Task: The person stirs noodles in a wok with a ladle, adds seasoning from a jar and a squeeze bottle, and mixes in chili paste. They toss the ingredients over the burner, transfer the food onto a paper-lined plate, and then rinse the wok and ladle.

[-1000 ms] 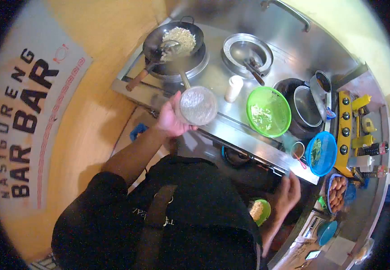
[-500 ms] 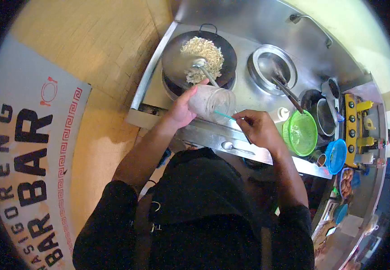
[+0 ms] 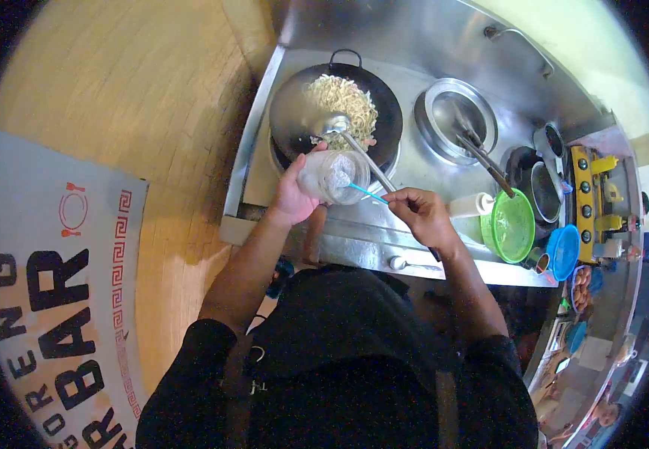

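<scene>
My left hand (image 3: 292, 194) is wrapped round a clear jar (image 3: 311, 178), tilted with its mouth toward my right hand. White powder (image 3: 339, 173) shows inside it. Between the fingertips of my right hand (image 3: 423, 213) is the thin teal handle of a small spoon (image 3: 369, 195), its other end in the jar at the powder. A metal ladle (image 3: 363, 152) runs from the wok to my right hand, and its dark handle end shows below the palm. Beyond the jar, the black wok (image 3: 288, 105) holds noodles (image 3: 348, 97), with the ladle's bowl resting at them.
Right of the wok, a metal ring-shaped pan (image 3: 430, 112) holds a long-handled utensil (image 3: 493, 168). A white squeeze bottle (image 3: 470, 206), green basket (image 3: 510, 224) and blue basket (image 3: 564, 253) stand further right. A spoon (image 3: 406, 263) lies on the counter's front ledge.
The jar has tipped more toward my right hand, and the white powder inside shows more plainly. The teal spoon stays in the jar. The whole view has shifted slightly.
</scene>
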Motion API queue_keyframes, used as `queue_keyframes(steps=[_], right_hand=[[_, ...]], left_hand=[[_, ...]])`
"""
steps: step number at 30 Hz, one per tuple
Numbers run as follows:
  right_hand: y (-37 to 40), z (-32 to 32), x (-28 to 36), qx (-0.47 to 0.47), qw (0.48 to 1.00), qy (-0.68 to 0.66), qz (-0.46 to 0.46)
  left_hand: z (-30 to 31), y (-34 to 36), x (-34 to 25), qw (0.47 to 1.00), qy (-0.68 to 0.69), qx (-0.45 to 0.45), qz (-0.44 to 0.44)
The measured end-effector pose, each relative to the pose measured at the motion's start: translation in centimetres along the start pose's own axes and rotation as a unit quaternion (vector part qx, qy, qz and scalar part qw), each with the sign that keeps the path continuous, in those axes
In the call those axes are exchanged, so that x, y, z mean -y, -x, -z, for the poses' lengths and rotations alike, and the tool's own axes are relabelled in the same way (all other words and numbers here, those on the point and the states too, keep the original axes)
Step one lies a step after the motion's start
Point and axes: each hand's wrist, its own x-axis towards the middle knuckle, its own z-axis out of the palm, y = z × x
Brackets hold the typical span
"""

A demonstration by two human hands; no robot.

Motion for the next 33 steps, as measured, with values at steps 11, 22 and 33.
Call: queue_keyframes(steps=[11, 22, 33], right_hand=[[-19.6, 2.0, 0.0, -0.147, 0.828, 0.538, 0.066], [-7.7, -6.6, 7.3, 0.040, 0.846, 0.491, 0.204], [-4.8, -3.8, -0.6, 0.026, 0.999, 0.011, -0.037]], left_hand=[[9.0, 2.5, -4.2, 0.986, 0.065, -0.134, -0.079], [7.2, 2.6, -3.5, 0.994, 0.057, -0.053, -0.074], [4.9, -0.2, -2.3, 0.998, 0.008, -0.001, -0.068]])
